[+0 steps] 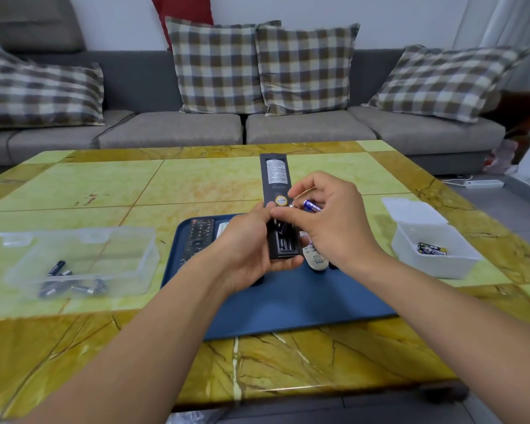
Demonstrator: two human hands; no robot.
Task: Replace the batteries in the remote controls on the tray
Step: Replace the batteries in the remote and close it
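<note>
My left hand (251, 249) grips a long black remote (275, 185) by its lower end, back side up, above the blue tray (288, 301). Its battery bay is uncovered, with a battery lying inside. My right hand (331, 221) holds a blue battery (312, 205) between curled fingers, its thumb and fingertips at the bay's upper end. On the tray lie a black remote (198, 237), buttons up, and a white remote (317, 260), partly hidden by my hands. A further white item shows between them.
A clear plastic box (83, 264) with several dark batteries sits left of the tray. A white box (435, 252) with batteries and its lid behind it sits on the right. The tiled table (196, 179) ends at a grey sofa with checked cushions.
</note>
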